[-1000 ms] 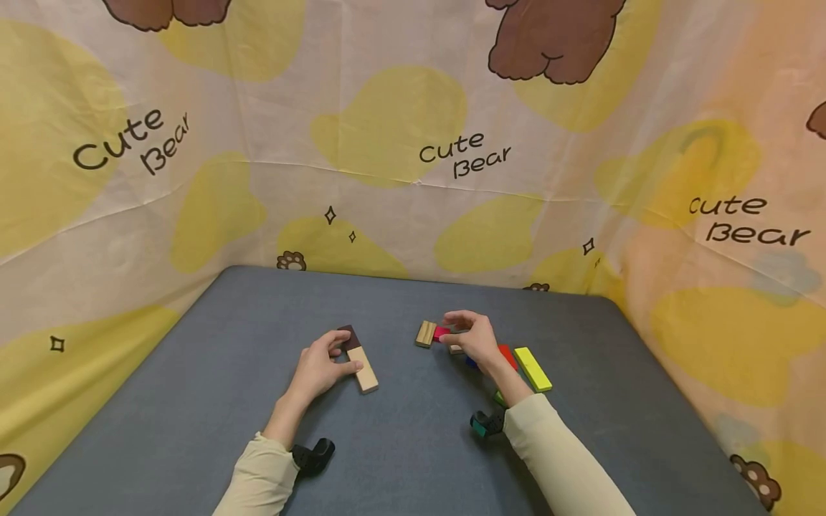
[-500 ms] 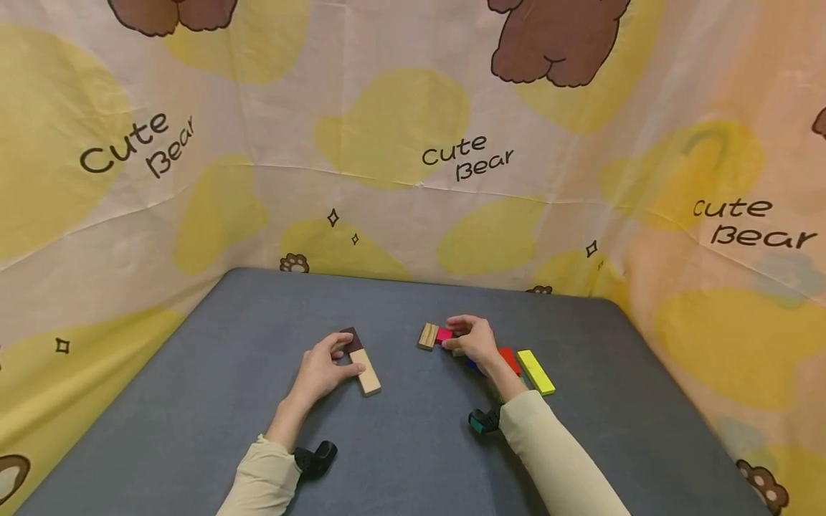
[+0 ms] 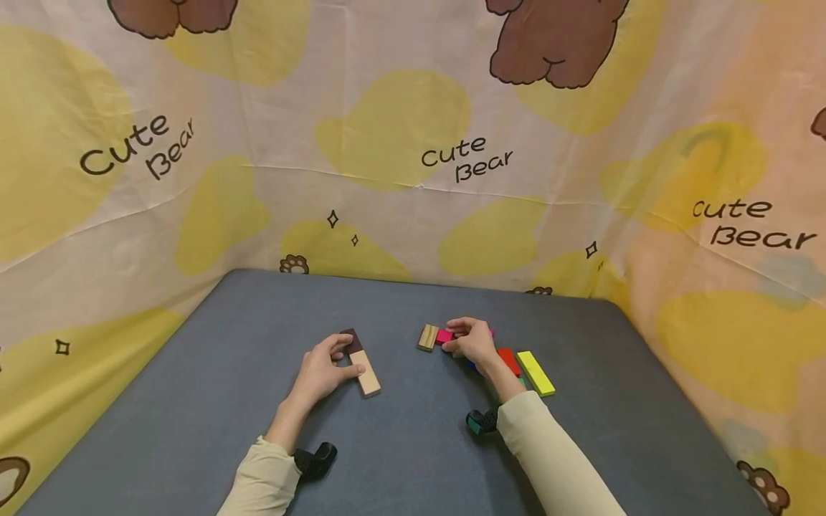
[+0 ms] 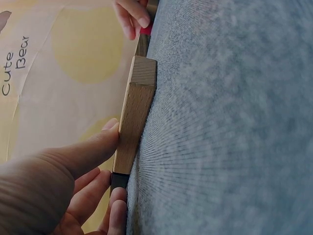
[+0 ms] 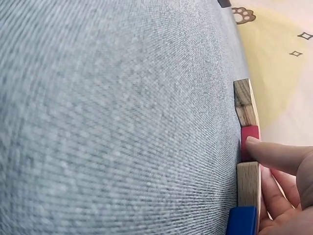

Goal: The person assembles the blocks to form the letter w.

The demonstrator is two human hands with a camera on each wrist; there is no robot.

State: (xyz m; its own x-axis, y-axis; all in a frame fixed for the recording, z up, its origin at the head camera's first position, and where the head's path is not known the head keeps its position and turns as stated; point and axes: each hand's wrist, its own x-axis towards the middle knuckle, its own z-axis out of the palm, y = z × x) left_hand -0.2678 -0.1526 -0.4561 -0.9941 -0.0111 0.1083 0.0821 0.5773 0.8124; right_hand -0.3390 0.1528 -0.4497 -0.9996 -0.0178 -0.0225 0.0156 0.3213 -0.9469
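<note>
My left hand (image 3: 325,370) lies beside a light wooden block (image 3: 368,374) that sits end to end with a dark brown block (image 3: 350,339). In the left wrist view the thumb (image 4: 93,149) rests straight against the wooden block (image 4: 137,110) and the fingers touch the dark block (image 4: 119,180). My right hand (image 3: 475,340) curls over a pink block (image 3: 444,335). In the right wrist view a fingertip (image 5: 274,155) sits on the pink block (image 5: 250,138), between a striped tan block (image 5: 244,102) and a pale wooden block (image 5: 248,188).
A red block (image 3: 508,360), a yellow block (image 3: 535,373) and a blue block (image 5: 242,223) lie close to my right wrist on the grey table (image 3: 258,315). A printed cloth wall (image 3: 413,179) stands around the table's far and side edges.
My right hand's fingers, spread and raised a second ago, have come down and closed over the pink block. The left hand and its two blocks have stayed put.
</note>
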